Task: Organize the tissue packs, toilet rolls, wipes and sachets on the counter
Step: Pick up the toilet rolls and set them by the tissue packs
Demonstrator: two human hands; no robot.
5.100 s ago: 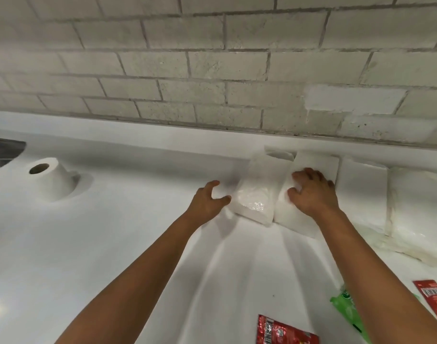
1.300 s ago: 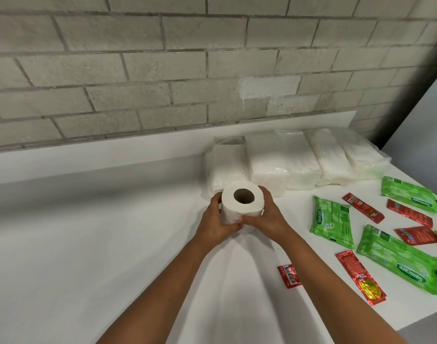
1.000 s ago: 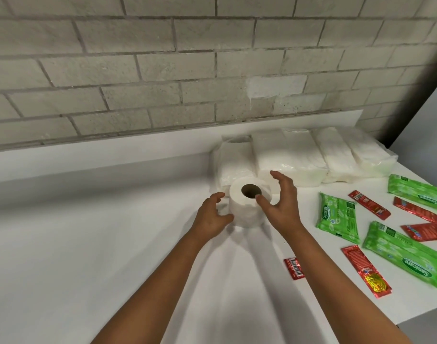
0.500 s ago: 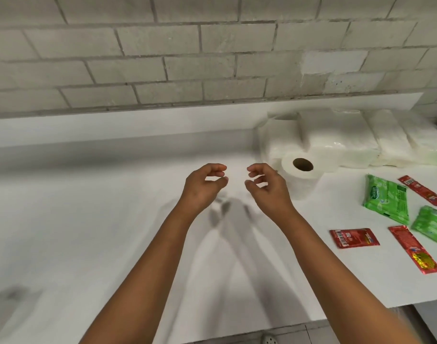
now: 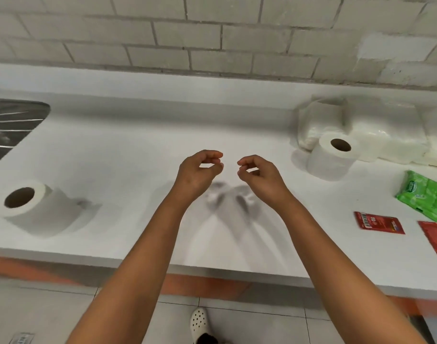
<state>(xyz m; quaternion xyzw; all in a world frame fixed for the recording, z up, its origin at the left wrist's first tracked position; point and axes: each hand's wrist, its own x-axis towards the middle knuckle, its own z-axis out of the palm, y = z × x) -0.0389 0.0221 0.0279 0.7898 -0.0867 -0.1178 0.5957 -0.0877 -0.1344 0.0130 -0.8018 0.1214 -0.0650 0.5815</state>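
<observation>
Above the surface (image 5: pixel 128 155), both hands are hovering, fingers loosely curled and gripping nothing: left hand (image 5: pixel 196 173), right hand (image 5: pixel 260 178), between two toilet rolls (image 5: pixel 332 155), (image 5: pixel 36 209).

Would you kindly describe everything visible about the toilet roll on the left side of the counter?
The toilet roll is white, soft-looking paper wound around a brown cardboard core. It lies on its side on the white counter, its open core facing the camera, just right of the metal sink. Neither hand touches it; nothing else rests against it.
</observation>
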